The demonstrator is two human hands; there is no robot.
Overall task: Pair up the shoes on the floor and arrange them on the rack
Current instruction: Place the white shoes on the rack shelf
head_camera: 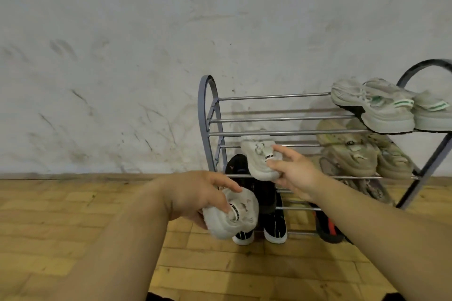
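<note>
A metal shoe rack (269, 119) with several tiers stands against the wall. My right hand (296, 171) grips a white sneaker (259, 157) by its heel and holds it at the middle tier's left side. My left hand (195, 193) holds the matching white sneaker (232, 217) in front of the rack's lower left. A pair of white-and-green sneakers (389, 107) sits on the top tier at the right. A beige pair (357, 151) rests on the middle tier. A black pair with white toes (271, 225) sits on the bottom tier behind my left hand.
A black shoe with a red stripe (327, 226) lies on the bottom tier, partly hidden by my right forearm. Another grey-brown shoe (374, 190) shows low at the right. The rack stands on a yellow wood-block floor (73, 227) against a scuffed white wall (122, 56).
</note>
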